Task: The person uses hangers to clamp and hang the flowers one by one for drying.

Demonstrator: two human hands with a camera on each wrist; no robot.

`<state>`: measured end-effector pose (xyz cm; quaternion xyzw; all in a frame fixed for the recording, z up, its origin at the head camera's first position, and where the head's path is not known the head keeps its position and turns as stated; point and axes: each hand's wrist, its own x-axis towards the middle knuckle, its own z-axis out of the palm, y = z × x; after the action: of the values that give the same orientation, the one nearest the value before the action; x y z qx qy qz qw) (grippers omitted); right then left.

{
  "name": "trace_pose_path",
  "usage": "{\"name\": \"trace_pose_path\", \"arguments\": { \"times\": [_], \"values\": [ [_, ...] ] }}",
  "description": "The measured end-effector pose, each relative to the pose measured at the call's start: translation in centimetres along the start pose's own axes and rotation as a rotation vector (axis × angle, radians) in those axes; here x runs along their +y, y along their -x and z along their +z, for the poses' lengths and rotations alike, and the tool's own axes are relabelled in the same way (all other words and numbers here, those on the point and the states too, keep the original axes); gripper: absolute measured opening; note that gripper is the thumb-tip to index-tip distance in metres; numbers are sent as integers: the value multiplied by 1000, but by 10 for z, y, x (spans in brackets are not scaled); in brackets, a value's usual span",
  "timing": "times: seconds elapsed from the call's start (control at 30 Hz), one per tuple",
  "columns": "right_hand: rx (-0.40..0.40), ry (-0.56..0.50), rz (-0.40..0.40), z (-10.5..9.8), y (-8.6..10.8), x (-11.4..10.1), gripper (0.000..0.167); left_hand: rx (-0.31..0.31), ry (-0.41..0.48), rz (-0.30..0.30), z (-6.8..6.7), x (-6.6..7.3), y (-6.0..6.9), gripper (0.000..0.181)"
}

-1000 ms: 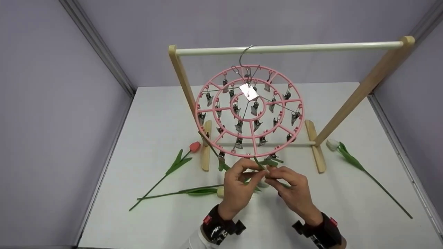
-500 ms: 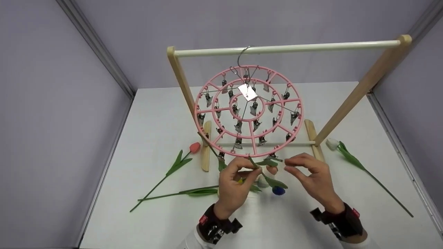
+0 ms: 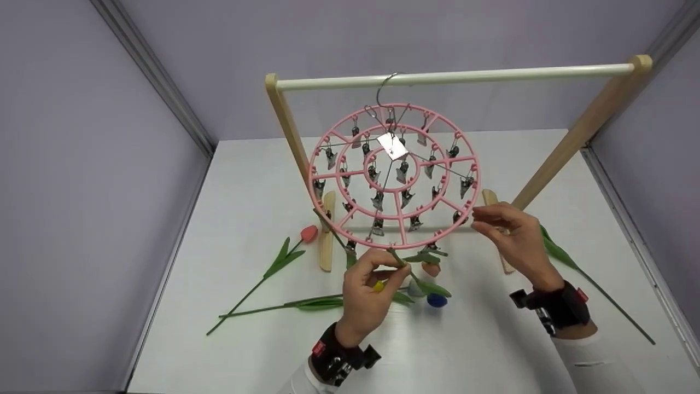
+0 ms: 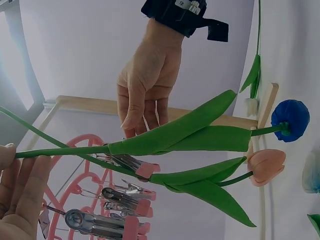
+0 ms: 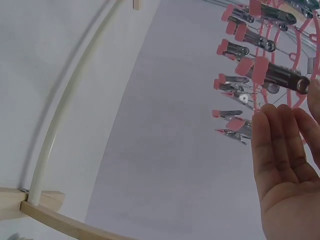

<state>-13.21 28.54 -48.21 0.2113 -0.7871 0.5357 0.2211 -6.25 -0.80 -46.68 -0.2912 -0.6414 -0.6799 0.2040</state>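
My left hand (image 3: 367, 298) pinches the stem of a blue tulip (image 4: 290, 121) between thumb and fingers, blossom hanging down. Above it hangs a round pink clip hanger (image 3: 401, 230) with several metal clips. A peach tulip (image 4: 266, 166) hangs upside down by its stem, close beside the blue one. My right hand (image 3: 514, 235) is at the hanger's right rim, fingers nearly straight and thumb apart, near a clip (image 3: 459, 218). In the right wrist view, a pink-tipped clip (image 5: 282, 77) lies just beyond the fingers. Whether they touch it, I cannot tell. Behind my left hand shows a yellow blossom (image 3: 378, 285).
The hanger hooks on a white bar (image 3: 492, 75) of a wooden stand (image 3: 579, 128). A red tulip (image 3: 309, 234) and a green stem with leaves (image 3: 322, 302) lie on the left of the white table (image 3: 240, 180). Another tulip (image 3: 563, 256) lies at right, its blossom hidden behind my right hand.
My right hand has left the blue tulip's stem and moved right and upward to the hanger's right rim. My left hand still pinches the stem, shifted slightly left.
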Motion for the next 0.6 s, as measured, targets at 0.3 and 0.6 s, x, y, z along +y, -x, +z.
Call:
{"name": "trace_pose_path", "arguments": {
  "times": [0.3, 0.6],
  "values": [
    [44, 79, 84, -6, -29, 18, 28, -6, 2, -6, 0, 0, 0, 17],
    [11, 28, 173, 1, -53, 26, 30, -11, 6, 8, 1, 0, 0, 18]
  ]
}}
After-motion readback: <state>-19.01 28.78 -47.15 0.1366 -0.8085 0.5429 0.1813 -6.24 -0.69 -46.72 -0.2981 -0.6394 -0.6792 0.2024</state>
